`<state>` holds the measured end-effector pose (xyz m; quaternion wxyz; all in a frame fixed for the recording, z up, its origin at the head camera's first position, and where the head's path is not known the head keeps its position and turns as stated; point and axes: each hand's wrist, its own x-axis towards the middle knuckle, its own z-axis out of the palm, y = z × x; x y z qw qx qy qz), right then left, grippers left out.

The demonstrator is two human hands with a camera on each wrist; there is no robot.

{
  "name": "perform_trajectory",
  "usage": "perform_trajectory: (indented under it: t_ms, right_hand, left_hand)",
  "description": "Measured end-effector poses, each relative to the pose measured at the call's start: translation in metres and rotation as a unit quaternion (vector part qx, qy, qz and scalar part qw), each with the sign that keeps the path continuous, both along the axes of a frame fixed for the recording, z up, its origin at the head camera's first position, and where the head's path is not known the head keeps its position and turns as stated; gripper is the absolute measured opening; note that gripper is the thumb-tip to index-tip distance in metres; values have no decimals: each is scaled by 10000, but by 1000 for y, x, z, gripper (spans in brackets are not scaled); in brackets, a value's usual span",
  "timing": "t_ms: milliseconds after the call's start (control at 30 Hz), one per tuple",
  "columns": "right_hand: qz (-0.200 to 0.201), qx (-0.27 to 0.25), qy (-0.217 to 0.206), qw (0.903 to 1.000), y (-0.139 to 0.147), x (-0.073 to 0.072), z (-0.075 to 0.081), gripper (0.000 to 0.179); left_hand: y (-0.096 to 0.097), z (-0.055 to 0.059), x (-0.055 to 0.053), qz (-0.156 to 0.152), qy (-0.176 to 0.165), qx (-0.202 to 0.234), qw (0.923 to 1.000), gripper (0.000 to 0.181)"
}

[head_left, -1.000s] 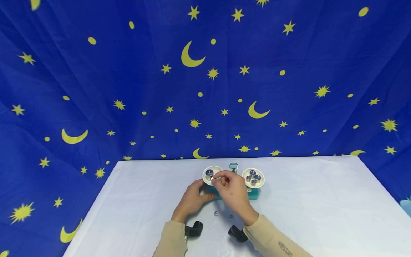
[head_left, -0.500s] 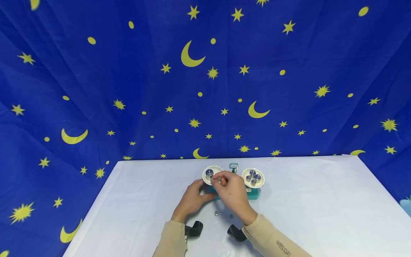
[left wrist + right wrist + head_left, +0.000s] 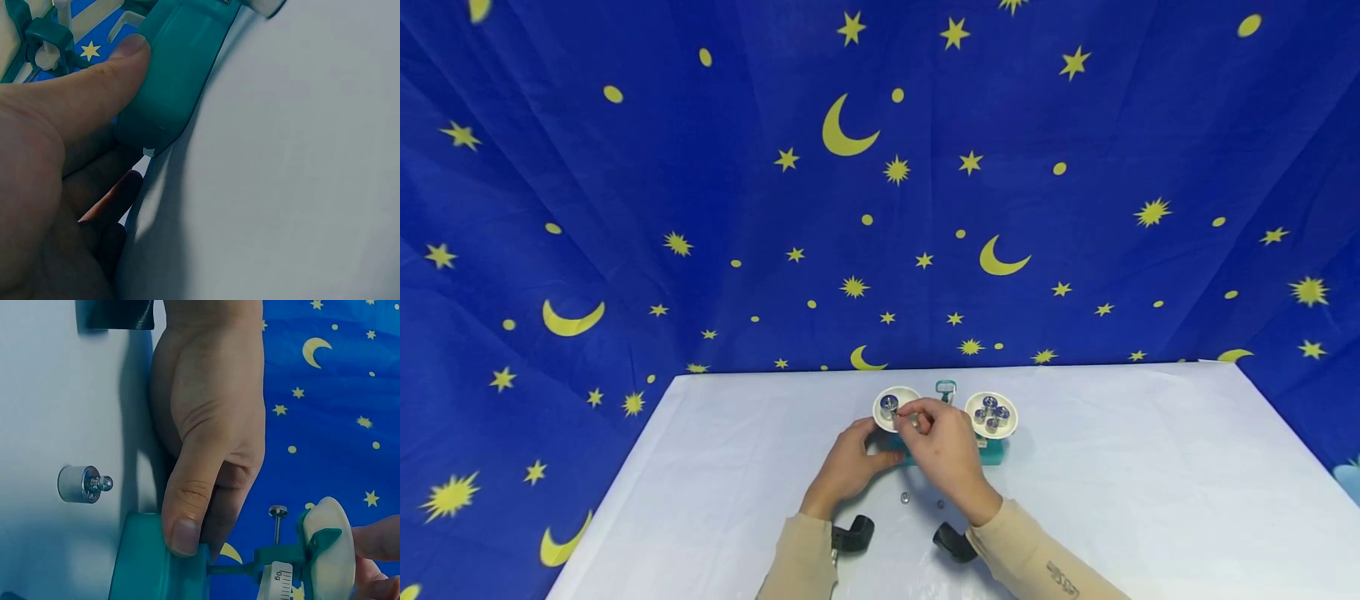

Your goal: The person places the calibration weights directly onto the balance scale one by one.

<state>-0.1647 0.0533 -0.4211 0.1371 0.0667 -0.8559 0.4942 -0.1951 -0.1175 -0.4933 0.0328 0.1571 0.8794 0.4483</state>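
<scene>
A teal balance scale (image 3: 992, 454) stands on the table with two white pans. My left hand (image 3: 847, 462) grips the left end of its base; in the left wrist view the thumb (image 3: 119, 69) lies along the teal base (image 3: 172, 75). Over the left pan (image 3: 882, 422), my right hand (image 3: 947, 446) pinches a small metal weight at its fingertips, mostly hidden by them. A larger knobbed weight (image 3: 889, 404) sits in that pan beside the fingertips. Several metal weights (image 3: 990, 403) fill the right pan (image 3: 1013, 421). In the right wrist view, right-hand fingers (image 3: 378, 540) show behind the pan (image 3: 331, 556).
Two small weights, one left (image 3: 905, 497) and one right (image 3: 940, 504), are on the white table (image 3: 715, 500) in front of the scale. Black wrist mounts (image 3: 853, 535) hang at both wrists. A blue curtain (image 3: 737, 192) with moons and stars rises behind the table.
Almost nothing differs. Both hands keep their places, with only a slight shift of the right hand's fingers over the left pan.
</scene>
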Motion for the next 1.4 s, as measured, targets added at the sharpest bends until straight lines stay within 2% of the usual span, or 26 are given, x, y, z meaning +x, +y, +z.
perform_trajectory:
  t_ms: [533,733,967,1200,1400]
  right_hand:
    - [148,-208,218,9994,14,10,0,9]
    - [358,-367,98,9986,20,13,-1,9]
    - [470,-459,-239,9976,22,19,-3,8]
    - [583,-455,-240,9970,21,26,-8,11]
    - [721,-553,-311,9954,21,27,-13,9]
  left_hand:
    - [1,0,-1,70,-48,-56,9999,61]
    - [1,-1,-1,103,-61,-73,9999,62]
    - [2,-1,-1,121,-121,-69,9998,63]
    - [1,-1,0,144,-152,-97,9997,63]
    - [1,-1,0,158,-130,-153,9997,65]
